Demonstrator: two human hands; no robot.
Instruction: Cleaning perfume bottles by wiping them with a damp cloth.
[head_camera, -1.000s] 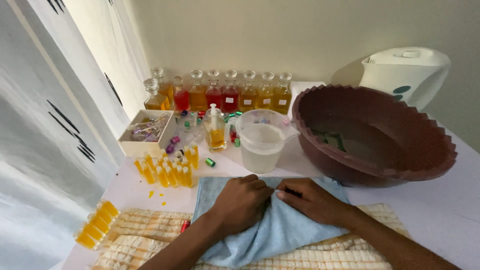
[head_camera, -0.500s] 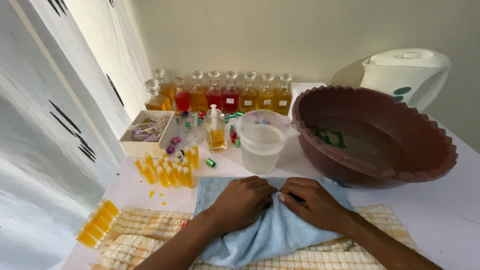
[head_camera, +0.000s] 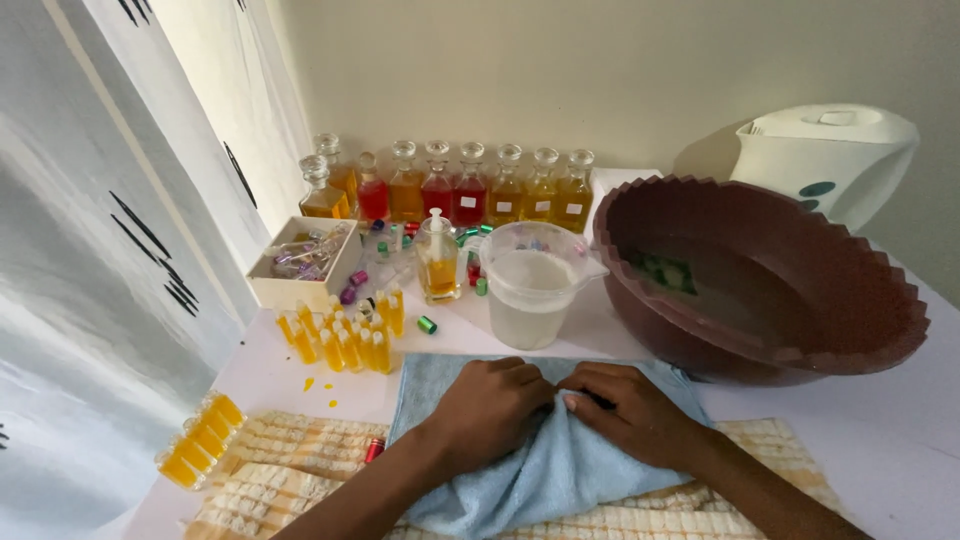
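Note:
A light blue towel lies bunched on a beige striped cloth at the table's near edge. My left hand and my right hand sit side by side on the towel, fingers curled and pinching a fold of it between them. Whatever may be wrapped inside the fold is hidden. A small red cap or vial lies just left of the towel.
A large brown scalloped basin holds water on the right. A clear plastic jug of cloudy liquid stands behind the towel. Several small yellow vials, a row of stoppered bottles, a white box and a white appliance crowd the back.
Both hands have stayed on the towel, shifting slightly as they work the fold between them. Nothing else has moved.

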